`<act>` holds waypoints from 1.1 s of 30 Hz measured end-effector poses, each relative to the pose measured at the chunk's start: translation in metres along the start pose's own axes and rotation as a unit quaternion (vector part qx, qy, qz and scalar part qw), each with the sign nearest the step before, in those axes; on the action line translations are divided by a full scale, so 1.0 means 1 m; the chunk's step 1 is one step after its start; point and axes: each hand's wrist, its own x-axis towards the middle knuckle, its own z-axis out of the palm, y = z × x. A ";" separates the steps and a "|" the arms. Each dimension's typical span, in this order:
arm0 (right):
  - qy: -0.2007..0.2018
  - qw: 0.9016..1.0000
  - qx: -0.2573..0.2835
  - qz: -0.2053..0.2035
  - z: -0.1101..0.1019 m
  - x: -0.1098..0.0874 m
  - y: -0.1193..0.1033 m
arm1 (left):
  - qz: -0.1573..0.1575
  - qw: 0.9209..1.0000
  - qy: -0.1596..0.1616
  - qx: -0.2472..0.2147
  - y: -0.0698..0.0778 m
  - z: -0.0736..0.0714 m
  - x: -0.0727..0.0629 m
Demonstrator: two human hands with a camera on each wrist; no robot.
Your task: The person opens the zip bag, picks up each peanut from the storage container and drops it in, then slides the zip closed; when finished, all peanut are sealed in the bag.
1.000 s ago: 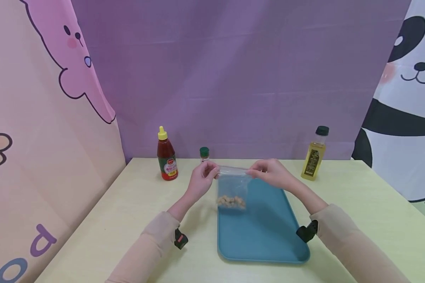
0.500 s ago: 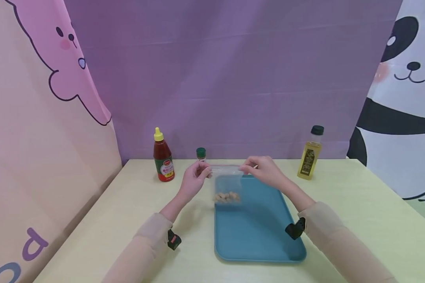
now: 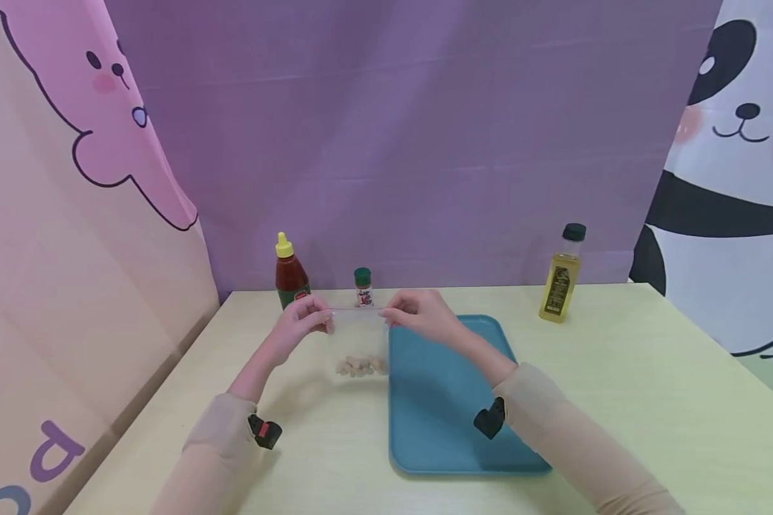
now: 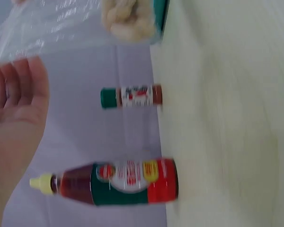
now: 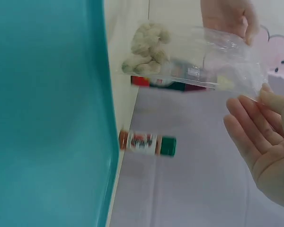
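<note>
A clear plastic zip bag (image 3: 359, 336) hangs upright between both hands, above the table and just left of the blue tray. Small beige lumps (image 3: 361, 366), which look like nuts or chunks of food, lie at its bottom. My left hand (image 3: 298, 322) pinches the bag's upper left corner. At the upper right corner, my right hand (image 3: 421, 315) pinches it between thumb and fingers. In the right wrist view the bag (image 5: 194, 56) is stretched between the two hands, and the lumps (image 5: 146, 49) gather at its lower end.
The blue tray (image 3: 451, 436) lies on the pale table (image 3: 618, 372). Behind the left hand stands a ketchup bottle (image 3: 291, 275) with a yellow cap. A small green-capped spice jar (image 3: 363, 288) stands beyond the bag, and an oil bottle (image 3: 560, 279) at back right.
Both hands have carried the bag leftward, from over the tray to beside its left edge. The spice jar shows more fully, and the left hand now covers part of the ketchup bottle.
</note>
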 end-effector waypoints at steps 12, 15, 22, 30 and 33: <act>-0.053 0.990 0.073 0.106 0.028 0.001 0.002 | -0.107 0.987 -0.120 -0.028 -0.024 -0.026 -0.015; -0.023 0.991 0.054 0.123 0.028 0.002 0.010 | -0.124 0.989 -0.074 0.011 -0.031 -0.021 -0.009; 0.019 0.990 0.022 0.140 0.013 -0.002 0.027 | -0.164 0.985 -0.007 0.054 -0.044 -0.012 0.003; 0.024 0.991 0.016 0.127 -0.012 -0.019 0.038 | -0.202 0.974 0.050 0.084 -0.059 -0.005 0.007; 0.016 0.993 0.004 0.114 -0.024 -0.029 0.043 | -0.236 0.963 0.054 0.119 -0.063 -0.003 0.009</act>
